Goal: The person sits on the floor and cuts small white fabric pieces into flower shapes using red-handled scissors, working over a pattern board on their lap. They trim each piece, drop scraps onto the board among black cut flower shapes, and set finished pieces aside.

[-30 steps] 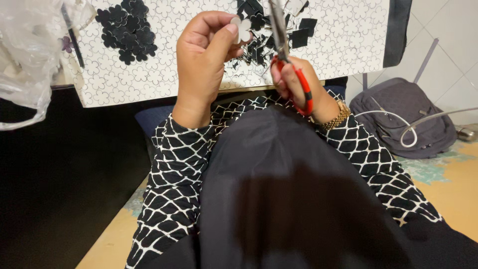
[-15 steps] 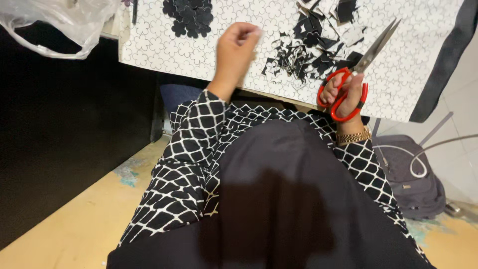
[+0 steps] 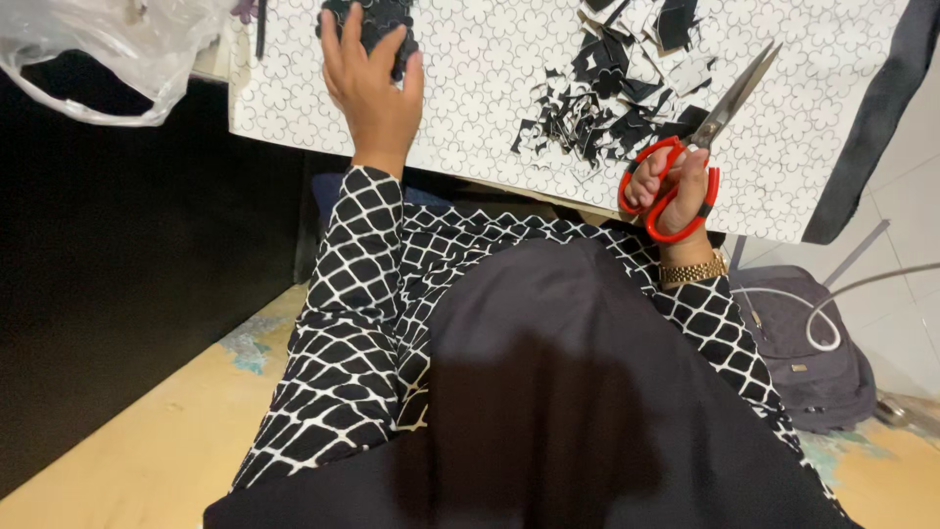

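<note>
Our left hand [image 3: 370,88] lies open-fingered on the pile of black cut-out shapes [image 3: 377,22] on the patterned surface [image 3: 490,88]; our right hand [image 3: 676,191] grips the red-handled scissors [image 3: 690,147], blades parted, beside black-and-white paper scraps [image 3: 617,98]. We judge we're between cuts, needing a fresh piece.

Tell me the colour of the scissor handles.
Red; the right hand grips the scissors, seen clearly in the head view.

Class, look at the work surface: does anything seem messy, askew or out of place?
Yes. Black and white paper scraps lie strewn in a loose heap on the patterned sheet, beside the red-handled scissors in the right hand. The left hand rests on a tidier pile of black cutouts.
</note>
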`<state>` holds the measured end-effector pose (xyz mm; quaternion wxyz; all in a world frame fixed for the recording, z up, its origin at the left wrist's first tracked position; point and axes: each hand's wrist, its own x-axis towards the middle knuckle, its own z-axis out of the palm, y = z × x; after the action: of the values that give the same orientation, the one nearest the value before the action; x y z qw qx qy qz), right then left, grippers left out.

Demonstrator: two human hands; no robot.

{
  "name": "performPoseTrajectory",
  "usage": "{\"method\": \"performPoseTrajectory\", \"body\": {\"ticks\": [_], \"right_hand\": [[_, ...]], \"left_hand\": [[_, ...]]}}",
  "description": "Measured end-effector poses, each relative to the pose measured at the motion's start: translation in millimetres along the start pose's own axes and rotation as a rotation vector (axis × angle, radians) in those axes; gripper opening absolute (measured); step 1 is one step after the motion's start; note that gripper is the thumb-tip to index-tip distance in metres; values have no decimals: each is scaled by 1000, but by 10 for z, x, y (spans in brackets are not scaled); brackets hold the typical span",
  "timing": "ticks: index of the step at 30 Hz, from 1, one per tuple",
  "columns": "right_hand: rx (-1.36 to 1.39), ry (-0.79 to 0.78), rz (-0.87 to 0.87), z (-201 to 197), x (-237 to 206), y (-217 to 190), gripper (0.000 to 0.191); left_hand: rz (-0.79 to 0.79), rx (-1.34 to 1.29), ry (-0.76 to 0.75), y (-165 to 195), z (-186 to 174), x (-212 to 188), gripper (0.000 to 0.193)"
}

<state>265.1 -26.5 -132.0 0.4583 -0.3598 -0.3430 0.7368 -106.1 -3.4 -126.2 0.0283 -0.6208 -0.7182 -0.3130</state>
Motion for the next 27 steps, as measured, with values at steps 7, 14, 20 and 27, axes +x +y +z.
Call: {"method": "performPoseTrajectory", "body": {"ticks": [7,14,20,27], "right_hand": [[29,0,11,1,53,-21,61],[58,-4,33,21,70,-52,58],[71,-1,43,-12,61,-24,57],[93,-16,15,-70,52,54,55]], "left_hand": [[-103,107,-44,-21,52,49,100],[-261,273,-399,179,10,210,75],[-185,211,-586,213,-35,201,72],[-234,248,-540,130,97,253,91]]}}
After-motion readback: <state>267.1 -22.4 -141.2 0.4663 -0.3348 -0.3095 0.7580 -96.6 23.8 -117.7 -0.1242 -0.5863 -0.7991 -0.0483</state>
